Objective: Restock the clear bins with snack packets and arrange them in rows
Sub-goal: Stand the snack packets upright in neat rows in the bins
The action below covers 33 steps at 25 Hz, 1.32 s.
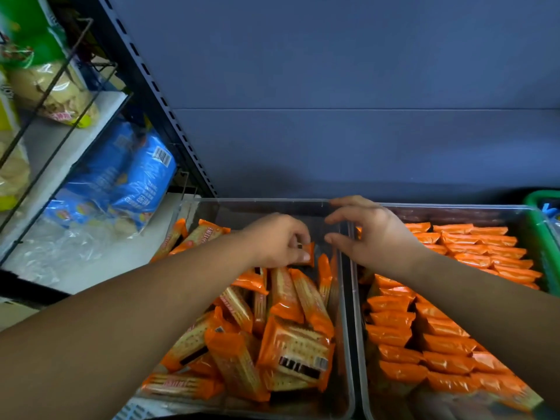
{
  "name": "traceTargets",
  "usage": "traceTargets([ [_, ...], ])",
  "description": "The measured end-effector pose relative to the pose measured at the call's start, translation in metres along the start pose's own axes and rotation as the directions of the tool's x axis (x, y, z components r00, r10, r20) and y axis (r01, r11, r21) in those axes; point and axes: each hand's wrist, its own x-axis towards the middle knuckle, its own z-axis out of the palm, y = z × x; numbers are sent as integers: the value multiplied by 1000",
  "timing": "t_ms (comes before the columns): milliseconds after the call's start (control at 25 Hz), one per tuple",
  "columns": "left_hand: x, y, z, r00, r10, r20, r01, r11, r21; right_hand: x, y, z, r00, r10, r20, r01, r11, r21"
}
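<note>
Jumbled orange cracker packets [291, 344] heaped in clear plastic bin [345, 298] at 6 o'clock, one small orange packet [307, 253] pinched by left hand [275, 241] at 12 o'clock end, right hand [372, 234] spread, rowed orange packets [439, 344] at 4 o'clock.

The left hand [278, 241] pinched one orange packet [306, 253] between thumb and fingers, above the rear of the left clear bin [257, 202]. The loose packets [291, 338] in that bin lay jumbled at mixed angles. The right hand [374, 234] was held over the wall where the two bins met, fingers spread and holding nothing. In the right clear bin [454, 208], the rowed packets [439, 338] lay in overlapping rows. Blue bags [133, 177] lay on the shelf to the left.
</note>
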Motion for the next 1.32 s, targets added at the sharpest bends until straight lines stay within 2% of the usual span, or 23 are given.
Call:
traceTargets([
  [80,13,-6,6,998,31,55,-36,995,91,1,4,1,1000,-12,9,12,1000,12],
  [240,26,-10,10,957,-131,260,99,986,132,1,9,1,999,-43,5,42,999,34],
  [480,32,-8,8,930,-189,314,118,966,232,2,12,3,999,-42,6,41,997,64],
  [600,29,-5,6,939,-147,310,101,982,160,2,11,2,999,-36,16,35,997,63],
  [680,27,-7,5,957,-94,273,75,994,79,2,9,1,999,-19,26,17,998,56],
  [880,-4,-9,-13,998,21,61,-14,994,-104,5,-1,-4,998,9,56,-11,999,44],
  [1000,-26,-8,-29,993,64,-99,-77,988,-136,6,-9,-7,999,33,40,-37,995,94],
  [1080,-38,-1,-38,978,81,-191,-125,964,-233,6,-16,-11,998,60,17,-62,985,162],
  [1200,-52,15,-49,965,38,-261,-166,856,-489,5,-29,-19,993,112,37,-118,935,334],
  [1320,-62,30,-55,947,6,-322,-210,768,-605,3,-42,-32,982,107,156,-183,741,646],
])
